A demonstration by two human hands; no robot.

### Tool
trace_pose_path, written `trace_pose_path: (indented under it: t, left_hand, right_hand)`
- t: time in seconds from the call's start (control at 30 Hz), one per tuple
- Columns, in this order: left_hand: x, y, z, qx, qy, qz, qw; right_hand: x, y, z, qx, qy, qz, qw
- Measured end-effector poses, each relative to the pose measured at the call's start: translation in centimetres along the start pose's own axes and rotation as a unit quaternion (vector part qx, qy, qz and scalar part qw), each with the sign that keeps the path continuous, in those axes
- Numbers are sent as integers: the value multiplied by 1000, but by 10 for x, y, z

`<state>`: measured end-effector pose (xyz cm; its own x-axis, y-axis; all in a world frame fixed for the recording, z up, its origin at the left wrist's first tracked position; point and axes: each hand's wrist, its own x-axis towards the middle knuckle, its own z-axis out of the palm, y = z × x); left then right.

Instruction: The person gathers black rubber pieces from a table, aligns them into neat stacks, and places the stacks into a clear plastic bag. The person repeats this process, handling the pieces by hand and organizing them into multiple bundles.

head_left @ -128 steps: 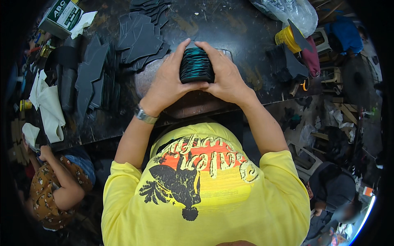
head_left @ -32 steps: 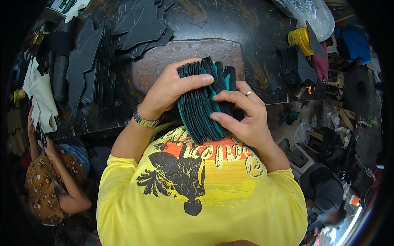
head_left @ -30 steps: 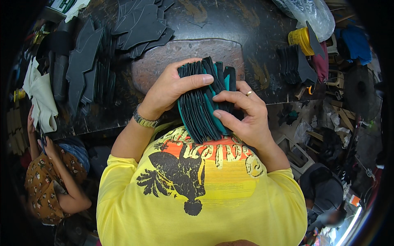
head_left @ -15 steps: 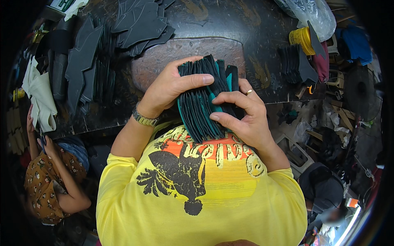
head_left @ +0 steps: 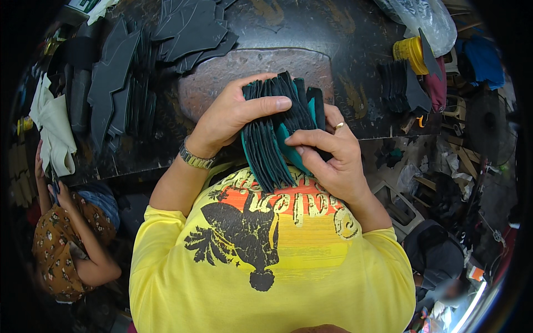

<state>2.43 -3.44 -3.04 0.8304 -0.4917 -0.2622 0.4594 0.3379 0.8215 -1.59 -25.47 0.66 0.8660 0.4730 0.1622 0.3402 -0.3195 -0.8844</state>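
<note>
A thick bundle of cut black pieces (head_left: 262, 147) with teal undersides is held on edge, fanned, in front of my chest. My left hand (head_left: 236, 114) is closed round its left side, the thumb laid across the top edges. At the right side, my right hand (head_left: 338, 158) bends thumb and forefinger against the pieces, its other fingers behind them. A gap there bares the teal face of one piece. Beneath the far end of the bundle lies a reddish-brown stone slab (head_left: 202, 89) on the dark table (head_left: 288, 30).
Stacked black cut pieces (head_left: 114, 80) and a loose pile (head_left: 191, 33) lie at the far left. A smaller black stack (head_left: 397, 83), yellow tub (head_left: 408, 53) and clear plastic bag (head_left: 425, 22) are at right. A person (head_left: 72, 244) handles pale cloth (head_left: 53, 125) at left; another person (head_left: 436, 252) is lower right.
The gap on the right side of the bundle has widened, baring more teal. My right thumb and forefinger have shifted slightly along the pieces; my left hand keeps its hold.
</note>
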Motion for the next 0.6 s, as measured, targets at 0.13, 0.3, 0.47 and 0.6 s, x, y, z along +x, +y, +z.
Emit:
trace_pose_path:
  t: [0.13,0.3,0.47,0.6]
  left_hand:
    - [1,-1,0,-7,8,3,1000]
    - [1,-2,0,7,9,10,1000]
    - [1,-1,0,10,6,5,1000]
    - [2,-2,0,17,5,10,1000]
  right_hand:
    - [-1,-9,-1,-18,-6,35,999]
    - [-1,-15,1,-22,-9,85,996]
    - [0,-13,1,-28,-5,74,997]
    - [-2,-14,4,-3,9,95,995]
